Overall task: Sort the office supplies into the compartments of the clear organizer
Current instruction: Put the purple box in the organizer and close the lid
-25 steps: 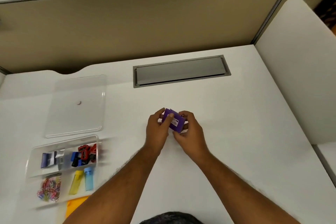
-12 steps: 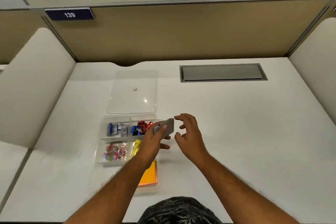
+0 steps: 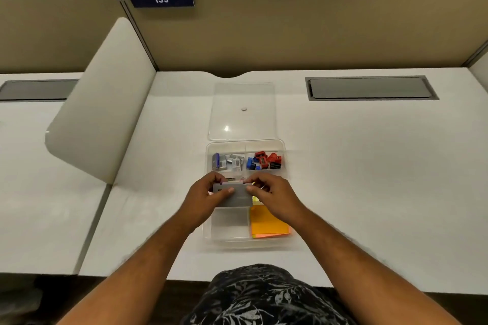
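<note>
The clear organizer lies on the white desk in front of me. Its far left compartment holds staple boxes, its far right one red and blue sharpeners, and its near right one orange sticky notes. Above the middle row, my left hand and my right hand both grip a small grey box, one at each end. The box and hands hide the middle compartments. The near left compartment looks empty.
The organizer's clear lid lies flat just beyond it. A grey cable hatch is set into the desk at the far right. A white divider panel stands at the left, and a tan partition runs along the back.
The view swung left onto the organizer. My hands carried the small box from the bare desk to above the organizer, and my right hand took hold of it again after letting go.
</note>
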`<control>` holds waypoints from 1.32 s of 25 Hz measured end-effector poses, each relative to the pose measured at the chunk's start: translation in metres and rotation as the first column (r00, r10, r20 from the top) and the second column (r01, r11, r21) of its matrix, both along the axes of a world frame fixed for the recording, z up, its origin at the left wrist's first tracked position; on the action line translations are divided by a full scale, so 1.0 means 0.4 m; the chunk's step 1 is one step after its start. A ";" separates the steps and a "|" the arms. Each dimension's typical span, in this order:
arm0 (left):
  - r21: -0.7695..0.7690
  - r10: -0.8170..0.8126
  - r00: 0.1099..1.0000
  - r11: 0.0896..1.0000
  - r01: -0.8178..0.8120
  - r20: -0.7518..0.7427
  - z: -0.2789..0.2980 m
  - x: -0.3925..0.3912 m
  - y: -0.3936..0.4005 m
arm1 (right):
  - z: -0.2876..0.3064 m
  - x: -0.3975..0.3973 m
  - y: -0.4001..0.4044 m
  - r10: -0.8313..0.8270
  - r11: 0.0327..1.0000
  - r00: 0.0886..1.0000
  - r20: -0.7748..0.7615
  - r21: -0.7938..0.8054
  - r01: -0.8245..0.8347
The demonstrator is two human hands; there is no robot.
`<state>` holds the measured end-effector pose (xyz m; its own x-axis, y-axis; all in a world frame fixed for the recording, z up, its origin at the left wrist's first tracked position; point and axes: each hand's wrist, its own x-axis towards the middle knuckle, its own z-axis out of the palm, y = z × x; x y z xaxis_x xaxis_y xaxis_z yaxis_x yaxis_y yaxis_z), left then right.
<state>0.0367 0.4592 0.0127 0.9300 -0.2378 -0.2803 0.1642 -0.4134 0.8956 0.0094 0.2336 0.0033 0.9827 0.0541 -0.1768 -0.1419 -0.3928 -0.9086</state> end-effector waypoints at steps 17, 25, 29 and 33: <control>0.694 -0.525 0.825 0.675 0.252 0.211 -0.097 -0.019 0.125 | -0.087 -0.041 0.122 0.231 0.777 0.970 -0.081 -0.584 -0.234; 0.602 -0.411 0.841 0.787 0.132 0.352 -0.099 0.026 0.109 | -0.056 -0.004 0.101 0.128 0.844 0.992 0.008 -0.526 -0.105; 0.515 -0.283 0.886 0.855 0.061 0.366 -0.099 0.091 0.083 | -0.047 0.035 0.070 0.060 0.870 0.997 0.055 -0.493 -0.025; 0.440 -0.191 0.876 0.898 -0.027 0.444 -0.089 0.210 0.046 | -0.031 0.120 0.033 -0.035 0.891 0.992 0.119 -0.446 0.085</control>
<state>0.1206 0.4775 -0.0228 0.9559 -0.2799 0.0892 -0.2771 -0.7581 0.5903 0.0572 0.2468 -0.0089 0.9958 -0.0659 -0.0638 -0.0915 -0.7566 -0.6474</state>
